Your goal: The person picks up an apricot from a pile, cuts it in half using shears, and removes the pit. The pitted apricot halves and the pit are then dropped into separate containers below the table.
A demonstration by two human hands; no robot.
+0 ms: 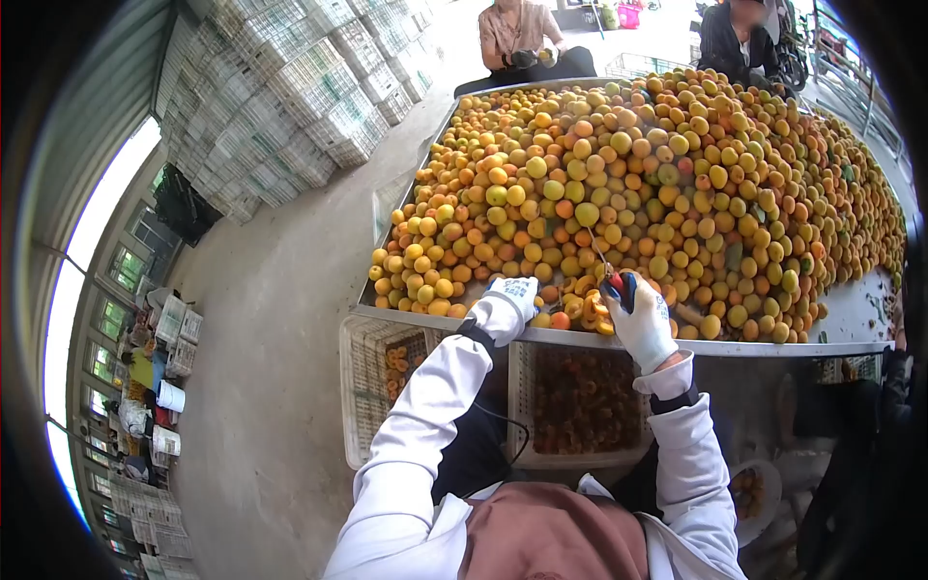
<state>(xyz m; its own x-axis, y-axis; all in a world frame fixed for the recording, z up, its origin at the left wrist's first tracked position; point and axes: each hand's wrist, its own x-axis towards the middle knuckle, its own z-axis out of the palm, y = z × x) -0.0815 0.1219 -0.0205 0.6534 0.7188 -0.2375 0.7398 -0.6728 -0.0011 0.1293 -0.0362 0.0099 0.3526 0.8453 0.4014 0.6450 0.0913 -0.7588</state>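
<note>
A large heap of orange and yellow fruit (619, 184) covers the metal table (590, 338). My left hand (507, 307), in a white glove with blue print, rests at the table's near edge beside the fruit; its fingertips are hidden. My right hand (638, 311), gloved in white and blue, is closed around the red handle of a thin pointed tool (614, 278), whose tip points up and away over the heap. Between my hands lie cut-open fruit pieces (586, 307) and a whole orange fruit (560, 320).
Below the table edge stand a crate with some fruit halves (362, 411) and a crate of darker pieces (588, 401). People sit at the far side (527, 43) and far right (742, 43). Stacked crates (290, 97) rise at the left. A white bowl (757, 498) is at lower right.
</note>
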